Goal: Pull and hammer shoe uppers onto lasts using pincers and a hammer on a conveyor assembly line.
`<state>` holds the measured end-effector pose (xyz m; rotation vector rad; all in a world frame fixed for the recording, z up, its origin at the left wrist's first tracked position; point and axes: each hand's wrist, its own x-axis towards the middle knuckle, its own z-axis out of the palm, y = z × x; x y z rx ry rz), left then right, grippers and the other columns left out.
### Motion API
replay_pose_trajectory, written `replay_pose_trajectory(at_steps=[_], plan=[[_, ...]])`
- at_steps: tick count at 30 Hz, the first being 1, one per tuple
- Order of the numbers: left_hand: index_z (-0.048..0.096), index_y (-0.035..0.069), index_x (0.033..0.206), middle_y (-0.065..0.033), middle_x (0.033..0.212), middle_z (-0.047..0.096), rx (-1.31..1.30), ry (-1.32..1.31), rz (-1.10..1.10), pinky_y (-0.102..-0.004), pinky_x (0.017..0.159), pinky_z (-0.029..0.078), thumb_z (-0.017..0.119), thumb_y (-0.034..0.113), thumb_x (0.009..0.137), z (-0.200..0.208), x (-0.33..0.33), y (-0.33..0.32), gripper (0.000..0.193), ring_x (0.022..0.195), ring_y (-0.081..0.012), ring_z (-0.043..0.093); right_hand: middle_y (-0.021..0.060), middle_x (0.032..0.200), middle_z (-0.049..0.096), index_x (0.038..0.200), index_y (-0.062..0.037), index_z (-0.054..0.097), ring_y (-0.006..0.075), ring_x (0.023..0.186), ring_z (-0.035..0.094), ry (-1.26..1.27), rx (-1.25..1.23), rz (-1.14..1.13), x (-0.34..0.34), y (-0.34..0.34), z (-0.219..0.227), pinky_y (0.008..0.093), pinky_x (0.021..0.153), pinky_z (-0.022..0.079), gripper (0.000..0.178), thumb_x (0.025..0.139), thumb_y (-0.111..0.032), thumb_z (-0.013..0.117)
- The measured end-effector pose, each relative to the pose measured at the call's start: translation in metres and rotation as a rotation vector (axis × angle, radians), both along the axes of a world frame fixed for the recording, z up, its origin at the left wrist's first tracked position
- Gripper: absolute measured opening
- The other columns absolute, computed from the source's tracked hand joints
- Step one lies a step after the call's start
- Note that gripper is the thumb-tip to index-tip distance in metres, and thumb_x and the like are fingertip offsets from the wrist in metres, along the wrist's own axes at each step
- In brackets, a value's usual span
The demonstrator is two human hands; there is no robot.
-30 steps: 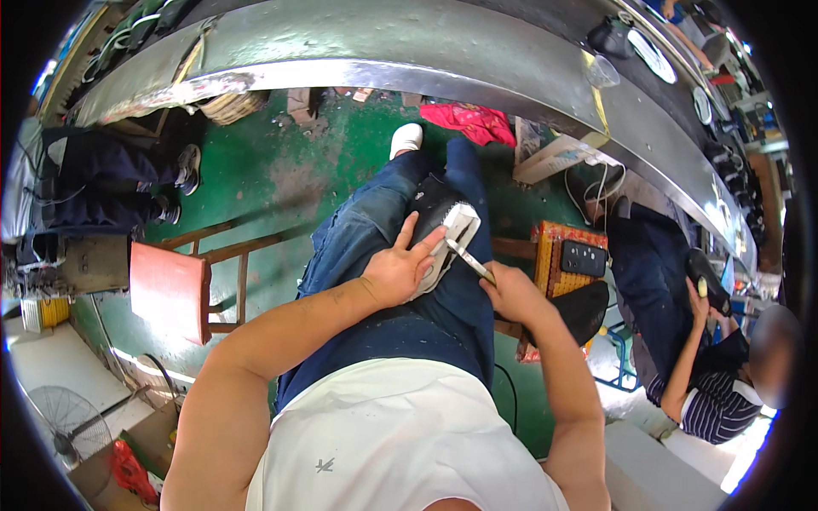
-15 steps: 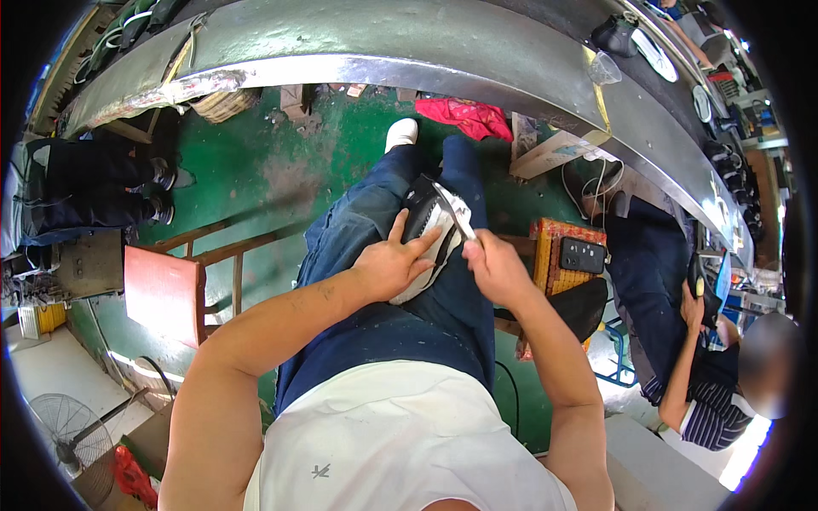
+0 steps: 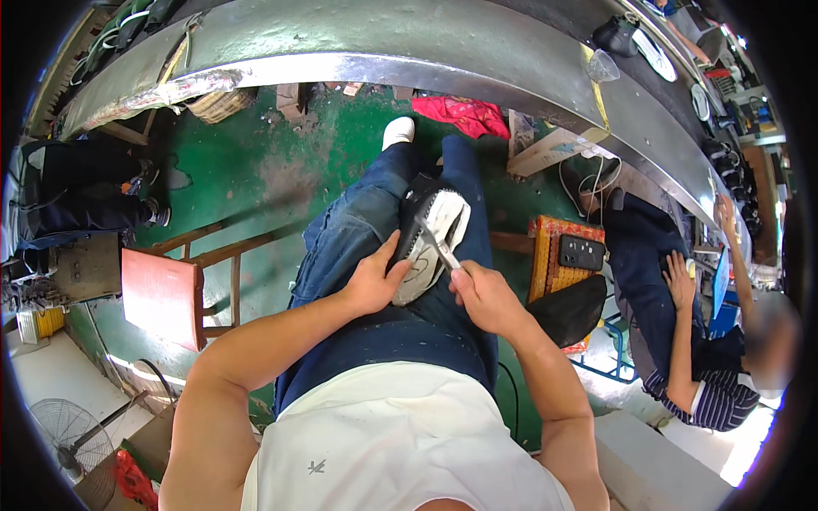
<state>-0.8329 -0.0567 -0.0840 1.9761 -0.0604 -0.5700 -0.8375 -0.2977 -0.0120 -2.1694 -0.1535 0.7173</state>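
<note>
Across my lap lies a shoe (image 3: 448, 215), bottom side up, with a black upper and a white and grey underside. My left hand (image 3: 372, 279) holds it along its left side, the thumb over the underside and a finger along the black edge. In my right hand (image 3: 484, 292) is a slim silver metal tool (image 3: 445, 253). That tool slants up and left across the shoe, its head over the black edge. The head is too blurred to tell its exact kind.
A metal workbench (image 3: 341, 68) curves across the far side. To the left stands a red-topped stool (image 3: 162, 294). On the right, a phone (image 3: 582, 253) and a black piece (image 3: 567, 311) lie on a woven seat (image 3: 545, 277), near a seated co-worker (image 3: 707, 400). A red cloth (image 3: 464, 116) lies under the bench.
My left hand has drawn back from across the shoe to its side, and more of the underside shows. The tool in my right hand has swung left and nearer. The co-worker has raised one arm.
</note>
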Motion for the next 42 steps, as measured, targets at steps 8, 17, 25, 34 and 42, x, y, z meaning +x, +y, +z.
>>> replay_pose_trajectory(at_steps=[8,17,25,34,42], plan=[[0.028,-0.005,0.157,-0.0363,0.136,0.056,-0.056,-0.028,-0.060,-0.0387,0.109,0.043,0.063,0.028,0.098,-0.015,0.001,0.010,0.076,0.129,-0.0425,0.058,0.0290,0.090,0.067,0.102,0.0020,0.058,0.0486,0.089,0.065,-0.043,0.026,0.010,-0.012,0.005,-0.009,0.0556,0.079,0.051,0.039,0.107,-0.035,0.046],[0.012,0.003,0.163,-0.0347,0.140,0.054,-0.043,0.018,-0.173,-0.0360,0.110,0.042,0.075,0.022,0.089,-0.006,0.002,0.015,0.099,0.130,-0.0390,0.057,0.0263,0.091,0.068,0.109,0.0014,0.059,0.0479,0.087,0.065,-0.328,-0.008,0.034,-0.029,0.011,-0.013,0.0535,0.077,0.051,0.039,0.106,-0.035,0.047],[-0.006,0.011,0.164,-0.0335,0.135,0.057,0.030,0.165,-0.234,-0.0402,0.109,0.044,0.083,0.025,0.079,0.016,0.006,0.007,0.124,0.127,-0.0439,0.057,0.0222,0.092,0.069,0.110,0.0010,0.061,0.0451,0.086,0.067,-0.137,-0.303,0.265,-0.032,0.015,-0.018,0.0499,0.078,0.054,0.038,0.105,-0.035,0.051],[0.036,0.002,0.149,-0.0291,0.123,0.065,0.014,-0.215,-0.210,-0.0407,0.100,0.052,0.078,0.014,0.080,0.067,0.040,0.028,0.082,0.114,-0.0400,0.066,0.0087,0.095,0.066,0.120,0.0038,0.058,0.0154,0.079,0.066,0.060,0.315,-0.377,-0.054,-0.041,-0.048,0.0302,0.072,0.053,0.052,0.110,-0.044,0.040],[0.048,0.004,0.125,-0.0066,0.102,0.067,-0.824,-0.188,0.032,-0.0273,0.076,0.054,0.083,0.011,0.087,0.120,0.109,-0.013,0.053,0.084,-0.0108,0.064,0.0070,0.095,0.066,0.121,0.0060,0.057,0.0136,0.079,0.065,0.074,0.442,-0.559,-0.055,-0.053,-0.027,0.0290,0.074,0.052,0.043,0.107,-0.034,0.052]])
